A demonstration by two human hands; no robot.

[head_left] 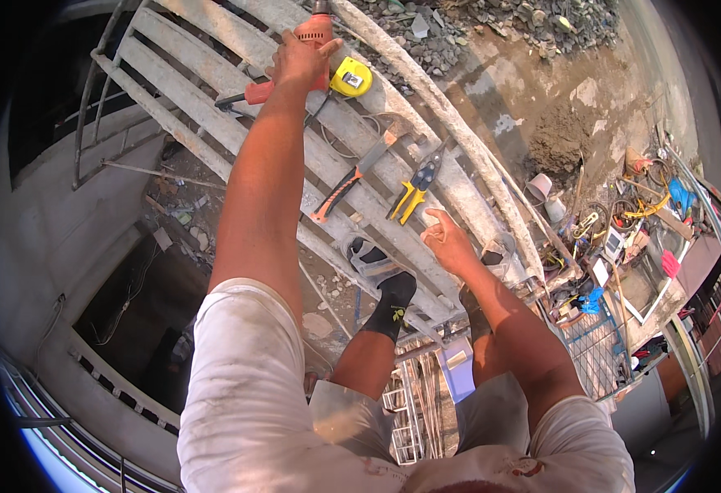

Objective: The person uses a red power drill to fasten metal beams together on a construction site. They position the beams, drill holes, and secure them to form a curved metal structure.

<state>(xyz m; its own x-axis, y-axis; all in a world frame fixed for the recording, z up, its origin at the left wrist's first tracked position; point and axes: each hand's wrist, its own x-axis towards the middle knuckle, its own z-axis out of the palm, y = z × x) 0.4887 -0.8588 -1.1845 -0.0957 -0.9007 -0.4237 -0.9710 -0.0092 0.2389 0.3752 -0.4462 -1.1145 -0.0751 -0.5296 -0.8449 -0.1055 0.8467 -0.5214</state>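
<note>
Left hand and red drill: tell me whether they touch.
Touching. The head view shows the left hand wrapped over the red drill, covering part of its body.

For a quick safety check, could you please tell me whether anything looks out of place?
Yes, mildly: the yellow-handled snips lie loose on gapped slats, where they might slip through; at right, mixed clutter lies jumbled.
</note>
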